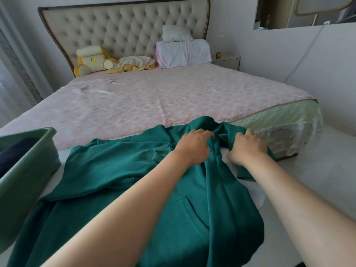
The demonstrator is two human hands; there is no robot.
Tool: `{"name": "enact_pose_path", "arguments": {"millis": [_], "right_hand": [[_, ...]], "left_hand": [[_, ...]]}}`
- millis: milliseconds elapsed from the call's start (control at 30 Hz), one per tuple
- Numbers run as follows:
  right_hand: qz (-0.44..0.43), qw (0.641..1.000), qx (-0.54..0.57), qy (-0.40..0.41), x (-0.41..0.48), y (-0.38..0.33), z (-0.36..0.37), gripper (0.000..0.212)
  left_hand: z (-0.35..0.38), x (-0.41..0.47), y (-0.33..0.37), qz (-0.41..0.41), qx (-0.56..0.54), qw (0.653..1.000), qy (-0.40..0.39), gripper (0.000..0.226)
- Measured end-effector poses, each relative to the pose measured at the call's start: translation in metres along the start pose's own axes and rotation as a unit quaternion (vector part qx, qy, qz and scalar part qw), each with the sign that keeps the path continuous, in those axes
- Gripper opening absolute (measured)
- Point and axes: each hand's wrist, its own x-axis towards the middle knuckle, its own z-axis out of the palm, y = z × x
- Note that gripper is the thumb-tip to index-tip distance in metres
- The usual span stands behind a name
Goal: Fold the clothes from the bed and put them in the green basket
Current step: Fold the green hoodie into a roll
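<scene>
A teal green hoodie (115, 170) lies spread over the near end of the bed (154, 101), its front pocket toward me. My left hand (194, 145) grips a bunched fold of the hoodie near its upper middle. My right hand (246, 146) holds the hoodie's fabric just to the right, close to the bed's corner. The green basket (25, 170) stands at the left edge, with a dark blue garment (13, 153) inside.
A stuffed toy (90, 60), a yellow cloth (131, 65) and stacked white bedding (183, 52) lie against the tufted headboard. A white wall (308, 64) runs along the right, with pale floor beside the bed.
</scene>
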Motion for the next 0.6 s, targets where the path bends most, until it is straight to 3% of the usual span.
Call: {"name": "enact_pose_path", "arguments": {"millis": [133,233,333,400,500,600], "right_hand": [[-0.007,0.999,0.007,-0.036,-0.005,0.007,0.003,0.014],[-0.019,0.995,0.101,-0.006,0.0,0.002,0.002,0.005],[-0.016,0.961,0.277,0.01,0.004,-0.012,-0.011,0.016],[-0.012,0.923,0.384,-0.001,-0.001,-0.029,-0.024,0.019],[-0.027,0.858,0.513,-0.015,-0.012,-0.06,-0.037,0.027],[-0.071,0.78,0.619,-0.063,-0.019,-0.09,-0.041,0.012]], "left_hand": [[0.014,0.013,0.021,0.022,-0.034,0.999,-0.033,0.054],[0.017,0.013,0.025,0.005,-0.106,0.994,-0.032,0.047],[0.009,0.011,0.026,-0.086,-0.223,0.971,-0.008,0.038],[-0.003,0.009,0.019,-0.173,-0.336,0.926,-0.019,0.039],[-0.022,-0.001,-0.011,-0.247,-0.496,0.831,-0.039,0.045],[-0.037,-0.022,-0.044,-0.254,-0.557,0.789,-0.047,0.04]]}}
